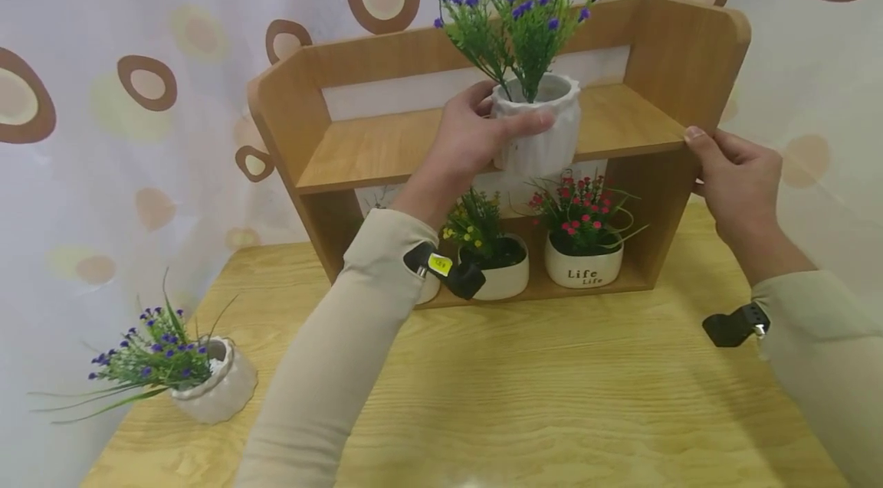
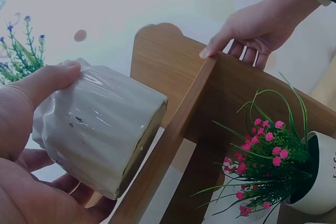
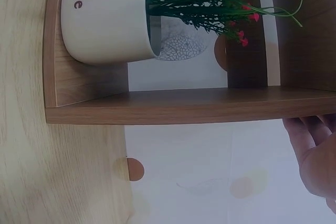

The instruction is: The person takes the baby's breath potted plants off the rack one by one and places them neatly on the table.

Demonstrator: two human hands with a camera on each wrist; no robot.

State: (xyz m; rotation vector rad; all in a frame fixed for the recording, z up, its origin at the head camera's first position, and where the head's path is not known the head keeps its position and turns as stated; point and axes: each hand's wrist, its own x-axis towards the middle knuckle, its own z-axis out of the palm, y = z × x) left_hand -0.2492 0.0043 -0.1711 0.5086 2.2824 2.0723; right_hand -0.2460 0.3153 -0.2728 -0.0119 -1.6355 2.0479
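Beige sleeves [image 1: 303, 381], nearest the camera: two, extended over the table [image 1: 552, 396]. Far left: potted purple plant [image 1: 224, 384], set on the table's end, apparently out of the way. Next: wooden rack [image 1: 286, 97], standing on the table. Left hand [image 1: 476, 134]: thumb across the front, fingers curled round the far side, gripping a white pot [image 1: 538, 142] of purple flowers before the upper shelf [image 1: 386, 139]; held by its wall, probably to spare the stems. Contact with shelf: cannot tell. Below: half-hidden pot [image 1: 431, 291], yellow-flowered pot [image 1: 507, 281], red-flowered pot [image 1: 586, 266]. Far right: right hand [image 1: 746, 180], thumb and curled fingers pinching the rack's edge, presumably steadying it.
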